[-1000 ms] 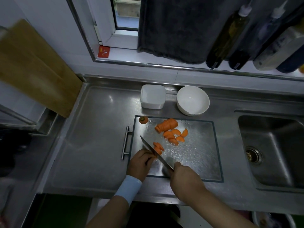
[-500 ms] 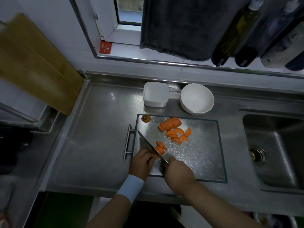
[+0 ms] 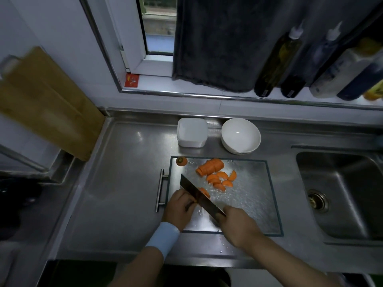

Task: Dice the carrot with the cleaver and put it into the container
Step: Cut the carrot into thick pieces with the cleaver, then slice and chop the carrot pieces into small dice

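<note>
Mid-dicing. Right grip (image 3: 238, 224) wrapped round the cleaver (image 3: 199, 195) handle, blade down on carrot slices (image 3: 204, 191) that my left grip (image 3: 180, 206) pins w/ curled fingers on the board (image 3: 252, 208). Next, I reckon: push blade thru, shift left fingers back. Container (image 3: 191, 132) sits beyond board, no carrot in it yet.

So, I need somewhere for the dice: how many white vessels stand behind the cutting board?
2: a square container behind the board's far left corner, and a round bowl just right of it, not touching. None looks hidden.
</note>
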`<state>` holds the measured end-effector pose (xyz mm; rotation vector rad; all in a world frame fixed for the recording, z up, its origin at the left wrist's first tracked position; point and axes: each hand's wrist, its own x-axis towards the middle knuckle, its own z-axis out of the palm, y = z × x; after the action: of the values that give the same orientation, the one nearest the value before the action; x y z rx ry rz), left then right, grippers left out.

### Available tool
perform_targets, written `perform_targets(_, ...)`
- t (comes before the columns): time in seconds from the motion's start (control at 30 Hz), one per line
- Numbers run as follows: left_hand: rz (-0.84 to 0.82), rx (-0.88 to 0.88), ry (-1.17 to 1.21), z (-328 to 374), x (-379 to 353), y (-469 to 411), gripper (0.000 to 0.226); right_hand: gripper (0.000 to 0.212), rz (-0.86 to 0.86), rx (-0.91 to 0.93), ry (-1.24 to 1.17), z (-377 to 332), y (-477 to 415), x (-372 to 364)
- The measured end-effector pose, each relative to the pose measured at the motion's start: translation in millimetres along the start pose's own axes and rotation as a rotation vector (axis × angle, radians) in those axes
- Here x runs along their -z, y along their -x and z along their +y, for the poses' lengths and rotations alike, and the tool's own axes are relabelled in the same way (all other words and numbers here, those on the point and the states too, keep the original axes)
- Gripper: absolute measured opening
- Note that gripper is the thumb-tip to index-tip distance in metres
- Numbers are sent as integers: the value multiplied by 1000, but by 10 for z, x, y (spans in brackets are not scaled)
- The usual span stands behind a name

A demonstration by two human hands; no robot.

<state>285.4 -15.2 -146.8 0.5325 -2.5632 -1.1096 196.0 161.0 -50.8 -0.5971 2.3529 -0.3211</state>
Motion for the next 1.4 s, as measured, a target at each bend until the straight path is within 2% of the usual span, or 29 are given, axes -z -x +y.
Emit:
perform_targets(0.1, -16, 7, -35, 25, 60, -121, 10, 27, 70, -3, -87, 11, -16, 179)
perform_targets(0.17, -48, -44, -106, 72, 44, -173, 23, 24, 138, -6, -133, -16, -74, 299)
perform_targets(0.23, -138, -168, -210, 126, -8, -214, 35, 21, 187, -8, -152, -44, -136, 409)
perform_targets(0.33, -294, -425, -332, 179, -114, -314, 31, 23, 229, -36, -127, -53, -196, 523)
perform_targets(0.4, -319, -372, -346, 228, -127, -410, 26, 26, 253, -71, -97, -41, -227, 562)
perform_targets(0.5, -242, -323, -392, 27, -90, -594, 26, 31, 289, -129, -93, 26, -299, 581)
perform_targets(0.57, -240, -141, -310, -43, 85, -683, 13, 32, 294, -163, -118, 92, -352, 576)
perform_targets(0.67, -279, -252, -339, -273, 133, -773, 25, 34, 321, -190, -157, 164, -391, 599)
perform_targets(0.73, -277, -249, -351, -105, 197, -785, 20, 33, 336, -197, -170, 210, -406, 624)
perform_targets(0.8, -214, -304, -348, 57, 135, -804, 24, 31, 340, -202, -172, 260, -412, 655)
perform_targets(0.87, -229, -347, -353, 258, 40, -860, 30, 29, 345, -195, -170, 324, -420, 693)
perform_targets(0.93, -294, -392, -385, 426, -91, -943, 31, 30, 349, -191, -167, 399, -428, 736)
perform_targets(1.07, -468, -477, -641, 606, -304, -1060, 40, 29, 323, -175, -169, 604, -439, 790)
perform_targets(1.17, -478, -445, -656, 581, -293, -1067, 37, 28, 299, -164, -175, 739, -444, 816)
perform_targets(1.27, -379, -409, -616, 503, -176, -1012, 37, 29, 277, -137, -178, 841, -488, 837)
perform_targets(1.4, -321, -314, -593, 664, -158, -986, 22, 30, 244, -101, -190, 902, -536, 837)
